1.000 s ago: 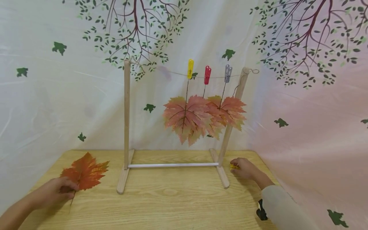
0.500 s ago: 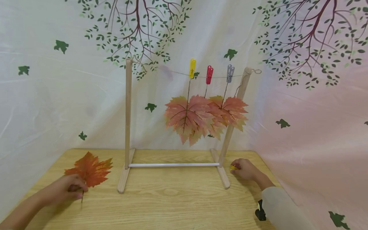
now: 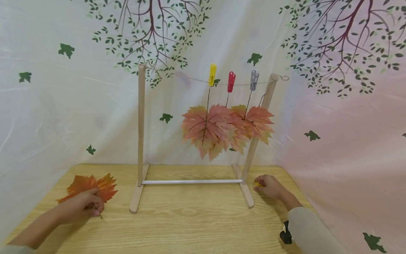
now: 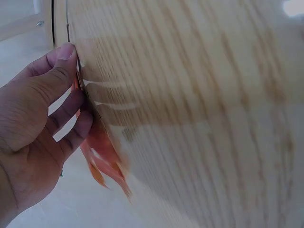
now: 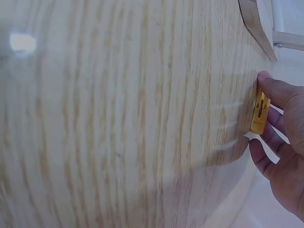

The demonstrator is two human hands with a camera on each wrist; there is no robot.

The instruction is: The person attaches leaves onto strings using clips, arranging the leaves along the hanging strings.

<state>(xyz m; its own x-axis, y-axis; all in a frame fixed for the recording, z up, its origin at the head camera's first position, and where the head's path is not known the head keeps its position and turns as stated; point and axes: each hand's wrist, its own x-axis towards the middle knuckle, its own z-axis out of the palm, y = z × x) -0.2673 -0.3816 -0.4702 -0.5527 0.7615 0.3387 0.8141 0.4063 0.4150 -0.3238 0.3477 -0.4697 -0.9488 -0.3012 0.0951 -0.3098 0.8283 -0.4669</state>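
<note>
My left hand [image 3: 80, 208] pinches the thin stem of an orange-red maple leaf [image 3: 106, 185] low over the left side of the table. The stem's end points toward me, and the hand covers part of the leaf. In the left wrist view the thumb [image 4: 65, 53] lies along the stem, with the leaf [image 4: 102, 147] behind the fingers. On the right, my right hand [image 3: 272, 186] holds a yellow clothespin [image 5: 260, 114] between thumb and fingers, close over the table beside the stand's right foot.
A wooden stand [image 3: 141, 127] with a white crossbar [image 3: 191, 182] occupies the table's middle. On its string, yellow [image 3: 212, 74], red [image 3: 231, 82] and grey clothespins [image 3: 254, 80] hold hanging leaves [image 3: 207, 128]. A black object [image 3: 286, 233] lies by the right sleeve.
My left hand has moved right and turned, swinging the leaf's stem end to the right and tilting the leaf flatter. My right hand stays in place with the yellow clothespin.
</note>
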